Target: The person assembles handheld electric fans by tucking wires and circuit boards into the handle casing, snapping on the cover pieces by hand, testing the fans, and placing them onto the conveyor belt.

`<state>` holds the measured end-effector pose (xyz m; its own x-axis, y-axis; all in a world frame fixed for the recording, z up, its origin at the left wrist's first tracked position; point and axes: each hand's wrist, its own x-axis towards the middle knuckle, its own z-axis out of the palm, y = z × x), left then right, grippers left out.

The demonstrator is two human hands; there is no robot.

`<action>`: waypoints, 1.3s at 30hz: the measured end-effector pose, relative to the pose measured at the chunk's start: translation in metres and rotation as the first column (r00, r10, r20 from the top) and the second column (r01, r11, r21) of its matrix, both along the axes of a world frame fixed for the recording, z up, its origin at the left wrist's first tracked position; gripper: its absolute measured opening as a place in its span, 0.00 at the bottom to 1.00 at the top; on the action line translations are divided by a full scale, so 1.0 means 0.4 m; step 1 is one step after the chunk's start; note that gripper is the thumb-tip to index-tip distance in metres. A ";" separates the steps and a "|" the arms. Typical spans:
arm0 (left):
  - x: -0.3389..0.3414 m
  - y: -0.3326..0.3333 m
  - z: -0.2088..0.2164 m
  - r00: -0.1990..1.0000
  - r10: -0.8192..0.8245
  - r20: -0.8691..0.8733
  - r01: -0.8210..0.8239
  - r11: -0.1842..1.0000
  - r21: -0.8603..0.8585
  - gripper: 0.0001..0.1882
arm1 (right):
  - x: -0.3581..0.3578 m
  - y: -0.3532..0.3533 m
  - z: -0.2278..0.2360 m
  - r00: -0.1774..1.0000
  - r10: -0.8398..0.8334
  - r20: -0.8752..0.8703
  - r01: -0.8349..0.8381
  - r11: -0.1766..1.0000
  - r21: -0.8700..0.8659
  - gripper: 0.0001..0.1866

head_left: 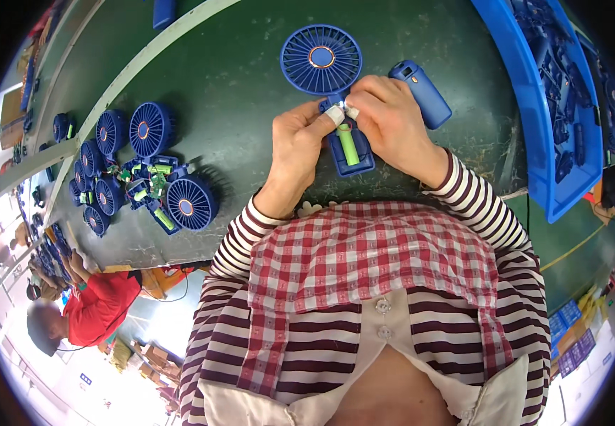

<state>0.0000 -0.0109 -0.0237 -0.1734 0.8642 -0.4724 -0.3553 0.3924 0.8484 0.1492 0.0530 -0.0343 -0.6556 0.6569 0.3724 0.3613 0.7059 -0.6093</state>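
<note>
A blue handheld fan (321, 59) lies on the dark green table, its open handle (350, 157) facing me with a green battery (349, 145) inside. My left hand (300, 145), thumb taped white, grips the handle's left side. My right hand (385, 117) pinches a small part at the neck where the fan head meets the handle. Just right of my right hand lies a loose blue handle cover (421, 91).
A pile of several blue fans with open handles and green batteries (144, 174) sits at the left. A blue bin (534, 135) of blue parts stands at the right. A pale divider rail (144, 60) crosses the table. A person in red (98, 305) sits at the lower left.
</note>
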 end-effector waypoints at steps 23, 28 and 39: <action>-0.038 0.007 0.007 0.957 -0.285 0.046 0.286 0.958 -0.028 0.16 | 0.017 0.026 0.014 0.979 0.140 0.148 -0.175 0.952 0.252 0.09; -0.042 0.004 0.000 0.959 -0.266 0.094 0.269 0.963 -0.016 0.15 | 0.018 0.038 0.026 0.965 0.191 0.179 -0.233 0.939 0.252 0.08; -0.032 -0.002 -0.002 0.974 -0.220 0.043 0.221 0.975 -0.017 0.14 | 0.007 0.043 0.033 0.946 0.250 0.208 -0.302 0.912 0.276 0.09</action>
